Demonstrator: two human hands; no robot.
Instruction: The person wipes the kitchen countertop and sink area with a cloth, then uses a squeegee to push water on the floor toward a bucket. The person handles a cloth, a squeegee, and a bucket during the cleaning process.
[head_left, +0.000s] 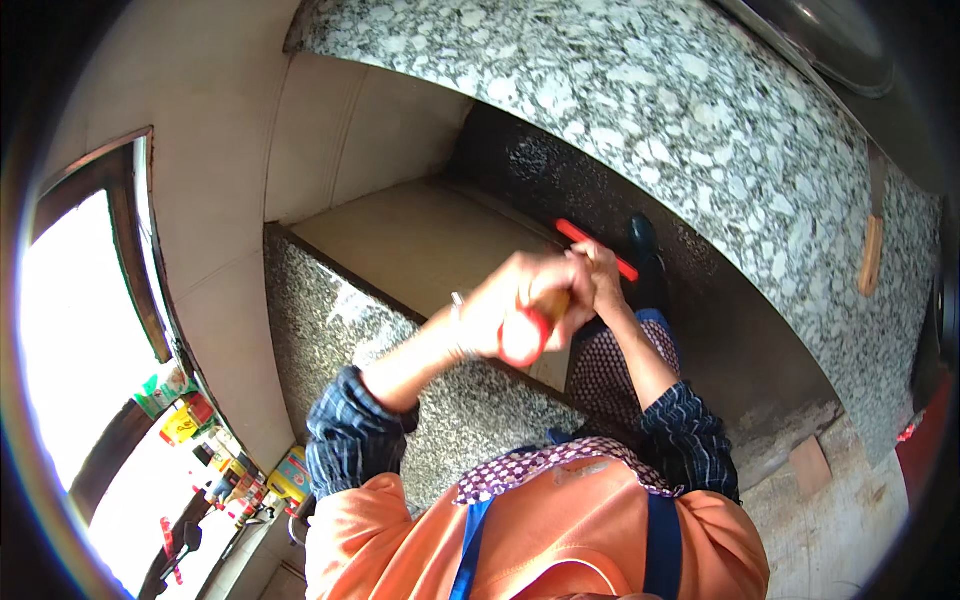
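Note:
My left hand (525, 289) is closed round the upper part of a yellowish handle, whose red-rimmed round end (523, 337) points up towards the camera. Just to the right, my right hand (600, 277) is closed lower on what appears to be the same handle. Beyond the hands a straight red bar (626, 268) shows low down near the dark floor; whether it is the head of this long-handled tool cannot be told for sure. The hands hide most of the shaft, and the left hand is blurred.
A speckled stone countertop (660, 97) curves across the top and right, with a wooden-handled knife (870, 255) on it. A lower speckled slab (465, 405) lies at left. My shoe (651, 281) is near the red bar. Bottles and packets (232, 472) stand by the window.

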